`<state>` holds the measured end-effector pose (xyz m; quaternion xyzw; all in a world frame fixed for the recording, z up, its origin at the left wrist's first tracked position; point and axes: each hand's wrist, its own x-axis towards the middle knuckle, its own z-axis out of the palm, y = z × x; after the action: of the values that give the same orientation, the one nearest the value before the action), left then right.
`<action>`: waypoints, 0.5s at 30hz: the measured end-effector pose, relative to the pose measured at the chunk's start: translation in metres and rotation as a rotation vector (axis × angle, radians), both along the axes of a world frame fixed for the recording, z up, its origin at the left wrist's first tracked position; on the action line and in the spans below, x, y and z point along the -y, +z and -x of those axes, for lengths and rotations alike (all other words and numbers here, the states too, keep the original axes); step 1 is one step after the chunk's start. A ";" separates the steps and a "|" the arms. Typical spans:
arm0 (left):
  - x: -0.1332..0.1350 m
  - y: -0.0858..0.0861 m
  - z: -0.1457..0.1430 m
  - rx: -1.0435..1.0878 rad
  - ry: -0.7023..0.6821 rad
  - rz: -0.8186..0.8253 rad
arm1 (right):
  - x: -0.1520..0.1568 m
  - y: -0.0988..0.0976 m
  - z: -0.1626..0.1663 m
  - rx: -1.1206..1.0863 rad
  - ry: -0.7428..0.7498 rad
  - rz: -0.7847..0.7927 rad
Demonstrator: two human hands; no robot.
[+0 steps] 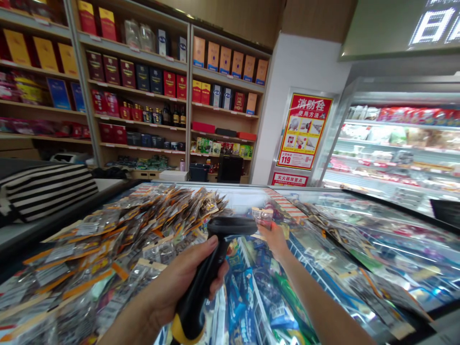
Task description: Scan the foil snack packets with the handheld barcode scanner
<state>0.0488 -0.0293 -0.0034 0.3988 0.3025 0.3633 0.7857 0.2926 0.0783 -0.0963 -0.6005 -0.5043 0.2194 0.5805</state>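
Note:
My left hand [179,278] is wrapped round the handle of a black barcode scanner [233,226] with a yellow band near its base. The scanner's head sits level in the middle of the view. Just beyond it, my right hand [275,242] pinches a small clear snack packet [264,215], blurred, its print unreadable. Many similar snack packets [86,254] with orange edges lie heaped on the freezer's glass top to the left. Below both hands, blue and green packages [240,306] fill white wire baskets inside the freezer.
A few more packets [381,297] lie on the freezer's glass [334,239] at right. A black-and-white striped bag [50,189] rests beyond the left edge. Shelves of boxed goods [143,79] stand behind, a red wall poster [305,132] beside them, and a lit display fridge [398,148] at far right.

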 end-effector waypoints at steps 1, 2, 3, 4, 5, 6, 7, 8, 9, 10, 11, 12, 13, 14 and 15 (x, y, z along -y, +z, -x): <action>0.000 0.000 0.000 0.008 -0.007 -0.003 | 0.000 0.000 0.000 0.011 -0.013 0.003; 0.000 0.000 0.001 0.019 -0.018 -0.006 | 0.000 0.000 0.000 0.023 -0.020 0.002; 0.000 0.001 0.001 0.029 -0.032 -0.007 | 0.000 0.000 0.000 0.036 -0.020 -0.004; -0.001 0.001 0.001 0.037 -0.047 -0.009 | 0.001 0.000 0.001 0.047 -0.017 -0.012; -0.001 0.001 0.001 0.041 -0.058 -0.014 | 0.001 0.000 0.001 0.057 -0.017 -0.017; -0.001 0.001 0.001 0.039 -0.061 -0.018 | 0.002 0.001 0.001 0.064 -0.018 -0.022; -0.001 0.001 0.001 0.035 -0.057 -0.025 | 0.002 0.001 0.002 0.067 -0.021 -0.021; -0.001 0.000 0.001 0.029 -0.049 -0.035 | 0.002 0.001 0.002 0.067 -0.025 -0.018; 0.000 0.000 0.001 0.022 -0.042 -0.043 | 0.002 0.002 0.003 0.064 -0.026 -0.014; 0.000 -0.001 0.000 0.015 -0.038 -0.052 | 0.002 0.002 0.003 0.058 -0.023 -0.013; 0.001 -0.002 0.000 0.010 -0.039 -0.059 | 0.002 0.002 0.003 0.048 -0.013 -0.016; 0.002 -0.003 -0.001 0.007 -0.042 -0.065 | 0.002 0.002 0.004 0.041 -0.003 -0.018; 0.002 -0.003 -0.001 0.006 -0.047 -0.069 | 0.002 0.002 0.004 0.037 0.000 -0.020; 0.003 -0.003 -0.001 0.004 -0.044 -0.069 | 0.002 0.002 0.004 0.035 -0.001 -0.022; 0.003 -0.003 -0.001 0.005 -0.034 -0.067 | 0.002 0.002 0.004 0.035 -0.004 -0.022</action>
<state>0.0498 -0.0321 -0.0064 0.4292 0.2814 0.3611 0.7786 0.2885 0.0767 -0.0944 -0.5989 -0.5155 0.2022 0.5786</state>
